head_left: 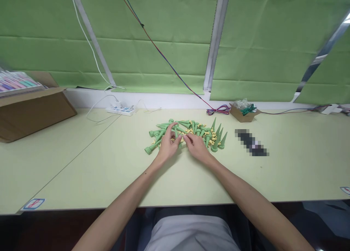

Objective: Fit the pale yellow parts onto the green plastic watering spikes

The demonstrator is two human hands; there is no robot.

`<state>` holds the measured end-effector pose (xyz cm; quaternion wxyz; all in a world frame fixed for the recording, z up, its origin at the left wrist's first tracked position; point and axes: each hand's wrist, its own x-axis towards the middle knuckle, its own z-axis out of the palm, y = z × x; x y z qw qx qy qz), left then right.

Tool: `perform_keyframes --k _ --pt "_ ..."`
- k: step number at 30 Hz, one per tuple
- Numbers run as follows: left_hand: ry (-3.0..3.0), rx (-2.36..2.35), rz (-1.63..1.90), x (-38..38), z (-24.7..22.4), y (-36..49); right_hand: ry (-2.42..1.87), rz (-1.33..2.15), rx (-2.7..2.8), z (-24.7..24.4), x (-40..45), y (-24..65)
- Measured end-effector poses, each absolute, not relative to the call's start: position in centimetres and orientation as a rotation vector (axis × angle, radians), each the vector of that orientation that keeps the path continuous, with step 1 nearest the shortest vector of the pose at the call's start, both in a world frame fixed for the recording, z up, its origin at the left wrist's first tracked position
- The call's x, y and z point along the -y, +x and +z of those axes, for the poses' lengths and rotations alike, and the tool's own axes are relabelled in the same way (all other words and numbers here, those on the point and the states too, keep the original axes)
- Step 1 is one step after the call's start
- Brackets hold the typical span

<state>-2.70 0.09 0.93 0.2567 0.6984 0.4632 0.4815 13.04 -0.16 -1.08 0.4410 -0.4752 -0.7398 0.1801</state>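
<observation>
My left hand (169,142) is closed around a green plastic watering spike (176,132), held above the front of a pile. Close beside it, my right hand (197,146) has thumb and fingers pinched together, almost touching the left fingertips. Whatever sits in that pinch is too small to make out. Around and behind both hands lies a heap of green spikes (154,147) mixed with small yellow plastic pieces (202,126). To the right of the heap, several green cones (219,136) lie with their points away from me. My hands hide part of the heap.
A small cardboard box (242,115) with clear and green plastic stands at the back, beside a coiled cable (218,109). Left are a power strip (124,110) and a large carton (35,114). A blurred dark item (250,142) lies on the right of the table (109,170).
</observation>
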Motion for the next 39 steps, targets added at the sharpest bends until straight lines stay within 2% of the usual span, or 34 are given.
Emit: perform_keyframes --k 9,24,39 --pt "1.856 -1.23 1.272 -0.08 0.99 -2.84 -1.068 0.53 1.845 -1.12 0.12 13.06" --pt "1.885 -1.178 1.245 0.02 0.99 -2.8 -1.144 0.439 1.868 -1.3 -0.16 13.12" --pt "1.881 -1.175 1.266 0.24 0.98 -2.6 -1.164 0.515 1.874 -1.14 -0.05 13.09"
